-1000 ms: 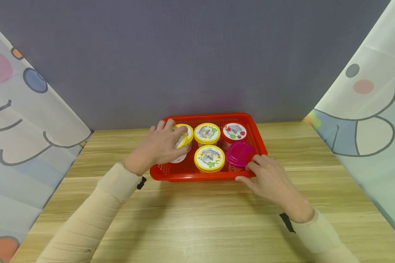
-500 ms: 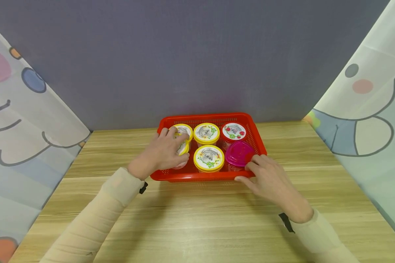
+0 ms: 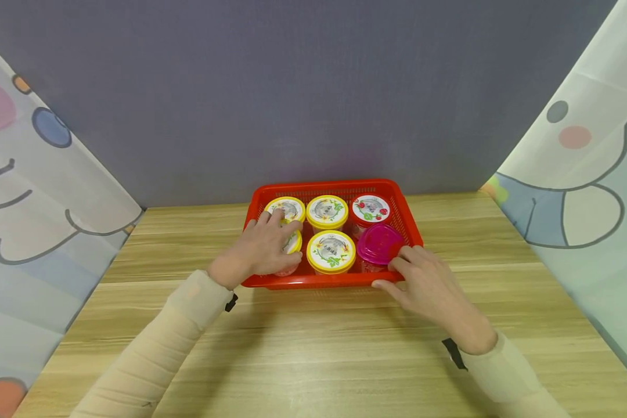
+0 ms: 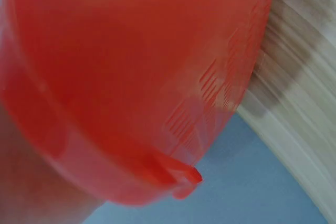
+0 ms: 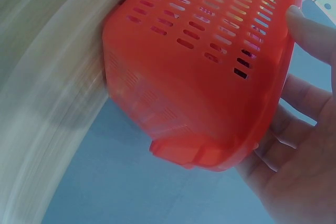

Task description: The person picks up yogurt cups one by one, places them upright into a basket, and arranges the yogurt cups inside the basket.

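Observation:
In the head view, a red plastic basket [image 3: 313, 281] holds several lidded tubs in two rows. My left hand [image 3: 258, 248] reaches over its left side and grips a yellow-lidded tub [image 3: 294, 242] in the front left, partly covered by the fingers. Behind it stands another yellow-lidded tub [image 3: 286, 207]. My right hand [image 3: 425, 284] holds the basket's rim near the front right corner, thumb outside and fingers over the edge, beside a tub with a magenta lid [image 3: 380, 244]. The left wrist view shows mostly the basket's wall [image 4: 131, 66]; the left fingers are hidden there.
Two yellow-lidded tubs, one behind [image 3: 327, 211] and one in front [image 3: 331, 251], fill the middle column. A red-lidded tub [image 3: 371, 209] sits back right. The wooden table [image 3: 313, 348] meets a grey panel [image 3: 313, 104] just behind the basket.
My left hand has brought its tub toward me, and the tub now sits apart from the back-left one, its lid no longer overlapping that lid. My right hand stays on the rim.

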